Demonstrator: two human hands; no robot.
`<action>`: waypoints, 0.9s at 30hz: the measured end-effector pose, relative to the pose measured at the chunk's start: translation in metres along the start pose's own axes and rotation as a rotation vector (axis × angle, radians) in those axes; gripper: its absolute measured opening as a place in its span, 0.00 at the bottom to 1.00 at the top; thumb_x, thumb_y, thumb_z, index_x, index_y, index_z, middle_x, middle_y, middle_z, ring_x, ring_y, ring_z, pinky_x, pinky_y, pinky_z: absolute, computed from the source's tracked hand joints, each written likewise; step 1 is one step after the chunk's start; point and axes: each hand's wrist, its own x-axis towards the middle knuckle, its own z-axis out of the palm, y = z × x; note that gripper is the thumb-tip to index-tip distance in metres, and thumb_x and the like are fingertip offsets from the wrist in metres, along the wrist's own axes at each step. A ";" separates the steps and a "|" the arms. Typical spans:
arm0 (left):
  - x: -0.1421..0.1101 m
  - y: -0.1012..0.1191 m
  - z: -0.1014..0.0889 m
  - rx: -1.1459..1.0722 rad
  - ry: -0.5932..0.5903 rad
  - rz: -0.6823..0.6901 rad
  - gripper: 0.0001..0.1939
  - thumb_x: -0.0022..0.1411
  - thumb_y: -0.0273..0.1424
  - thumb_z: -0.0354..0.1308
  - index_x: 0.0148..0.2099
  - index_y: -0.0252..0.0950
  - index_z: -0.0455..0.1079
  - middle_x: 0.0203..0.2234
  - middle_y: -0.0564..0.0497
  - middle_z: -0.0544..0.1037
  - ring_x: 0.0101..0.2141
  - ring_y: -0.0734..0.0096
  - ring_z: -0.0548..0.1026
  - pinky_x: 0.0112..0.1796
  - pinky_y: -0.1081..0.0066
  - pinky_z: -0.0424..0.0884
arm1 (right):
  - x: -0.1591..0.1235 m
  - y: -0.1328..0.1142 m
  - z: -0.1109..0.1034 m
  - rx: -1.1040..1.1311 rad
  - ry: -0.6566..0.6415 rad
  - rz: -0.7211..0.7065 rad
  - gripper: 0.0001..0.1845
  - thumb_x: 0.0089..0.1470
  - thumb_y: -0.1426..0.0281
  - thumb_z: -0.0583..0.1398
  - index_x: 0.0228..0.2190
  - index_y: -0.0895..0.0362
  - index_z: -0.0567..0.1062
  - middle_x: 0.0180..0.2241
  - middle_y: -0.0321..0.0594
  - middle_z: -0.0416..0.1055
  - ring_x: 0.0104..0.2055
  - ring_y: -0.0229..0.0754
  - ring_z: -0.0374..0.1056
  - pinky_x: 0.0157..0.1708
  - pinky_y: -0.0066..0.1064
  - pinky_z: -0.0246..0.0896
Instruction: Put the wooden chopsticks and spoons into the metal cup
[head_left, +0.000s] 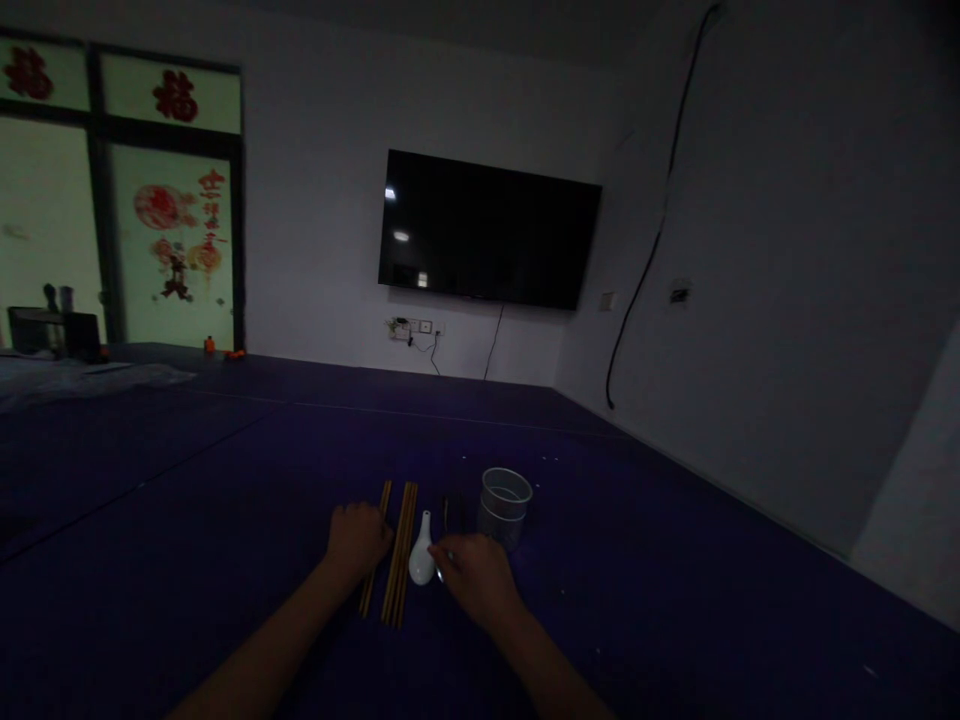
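Observation:
On the dark blue surface, a pair of wooden chopsticks (367,592) runs beneath the fingers of my left hand (360,542), which are curled closed on them. Just right of that pair lies a bundle of several chopsticks (400,565). A white soup spoon (422,562) rests beside the bundle, handle pointing away from me. My right hand (474,572) pinches at a thin, shiny metal spoon (439,574), partly covered by the fingers. Behind my right hand stands an open metal cup (504,500), its lower part partly hidden.
Another thin dark utensil (461,512) lies near the cup. Clear plastic sheeting (97,380), a dark box (56,330) and small orange items (210,345) are at the far left. A television (491,230) hangs on the back wall, and a black cable (646,265) runs down the right wall.

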 end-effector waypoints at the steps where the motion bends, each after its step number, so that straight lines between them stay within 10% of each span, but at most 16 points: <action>1: 0.000 0.001 0.000 0.006 -0.004 -0.001 0.17 0.58 0.32 0.45 0.37 0.31 0.74 0.38 0.38 0.77 0.41 0.53 0.74 0.43 0.58 0.64 | 0.000 0.000 0.000 0.000 0.001 0.000 0.19 0.61 0.62 0.49 0.31 0.53 0.77 0.31 0.39 0.77 0.35 0.40 0.73 0.28 0.24 0.54; 27: 0.001 -0.003 -0.006 -0.009 0.095 -0.006 0.16 0.61 0.31 0.43 0.38 0.31 0.72 0.37 0.39 0.76 0.41 0.57 0.73 0.40 0.62 0.65 | 0.000 0.000 0.000 0.063 0.037 0.007 0.18 0.60 0.63 0.49 0.29 0.53 0.77 0.30 0.39 0.77 0.33 0.40 0.73 0.27 0.25 0.52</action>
